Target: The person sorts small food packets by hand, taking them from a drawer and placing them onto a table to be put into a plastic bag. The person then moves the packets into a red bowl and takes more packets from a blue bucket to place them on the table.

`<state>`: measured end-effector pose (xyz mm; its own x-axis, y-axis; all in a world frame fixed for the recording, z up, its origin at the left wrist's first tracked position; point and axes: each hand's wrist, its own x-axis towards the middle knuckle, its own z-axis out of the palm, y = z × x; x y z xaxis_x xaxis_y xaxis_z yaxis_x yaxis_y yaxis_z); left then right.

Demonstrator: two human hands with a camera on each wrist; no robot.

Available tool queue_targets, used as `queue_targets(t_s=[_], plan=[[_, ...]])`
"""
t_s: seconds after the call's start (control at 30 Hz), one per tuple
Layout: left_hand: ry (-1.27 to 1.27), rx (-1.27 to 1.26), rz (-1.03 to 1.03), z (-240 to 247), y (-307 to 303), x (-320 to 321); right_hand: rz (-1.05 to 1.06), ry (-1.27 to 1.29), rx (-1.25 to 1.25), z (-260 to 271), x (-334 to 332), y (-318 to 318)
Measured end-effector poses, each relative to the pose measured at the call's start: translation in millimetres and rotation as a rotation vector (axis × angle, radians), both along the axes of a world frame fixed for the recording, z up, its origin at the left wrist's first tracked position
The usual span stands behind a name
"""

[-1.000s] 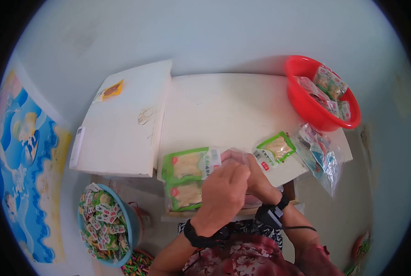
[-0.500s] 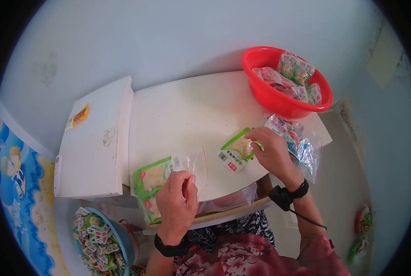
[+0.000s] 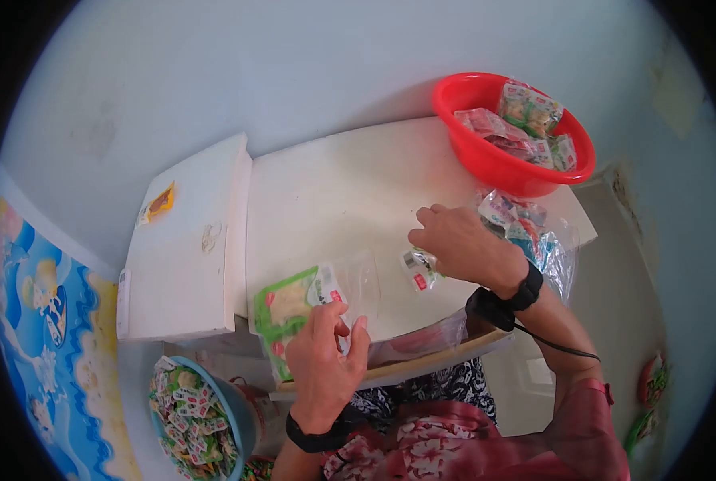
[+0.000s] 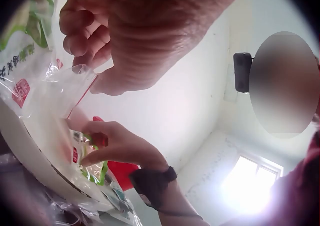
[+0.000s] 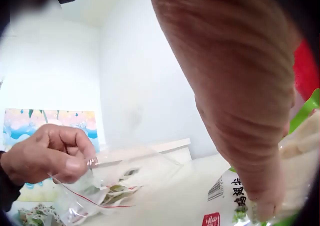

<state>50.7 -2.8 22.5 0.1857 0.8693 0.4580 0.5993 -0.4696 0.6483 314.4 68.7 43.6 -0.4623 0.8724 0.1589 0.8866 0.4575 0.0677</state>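
Observation:
My left hand (image 3: pixel 326 361) pinches the mouth edge of a clear zip bag (image 5: pixel 92 198) at the table's front. Inside the bag are two green-edged food packets (image 3: pixel 287 298), side by side, pale pieces showing through their windows. To the right, my right hand (image 3: pixel 466 244) grips another such food packet (image 3: pixel 422 268) from above and covers most of it in the head view. In the right wrist view its thumb lies against the packet's printed face (image 5: pixel 240 201); the other fingers are mostly hidden.
A red basin (image 3: pixel 486 164) holding bagged packets stands at the back right. Before it lie clear bags with printed packets (image 3: pixel 526 228). A white box (image 3: pixel 185 256) stands left with a small yellow packet (image 3: pixel 162 200) on top. Below it a blue tub (image 3: pixel 242 401) is heaped with small packets.
The hands were together at the zip bag, then parted. My right hand has gone right to the single packet and closed over it. The left has stayed at the bag; the head view has shifted.

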Motion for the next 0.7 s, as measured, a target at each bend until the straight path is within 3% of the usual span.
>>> queue_targets(t_s=[0.17, 0.37, 0.4, 0.5, 0.7], plan=[[-0.156, -0.072, -0.07, -11, 2, -2, 0.007, 0.016, -0.003, 26, -3, -16], [-0.344, -0.186, -0.079, -7, 0, 2, -0.28, 0.821, 0.046, 43, 7, -54], [-0.349, -0.189, -0.075, -8, 0, 3, -0.422, 1.196, -0.188, 45, -2, -67], [-0.331, -0.177, -0.063, -11, 1, 7, -0.321, 1.744, -0.262, 4, -21, -81], [-0.227, -0.102, 0.011, 2, -3, 9, -0.347, 2.105, -0.35, -45, -61, -89]])
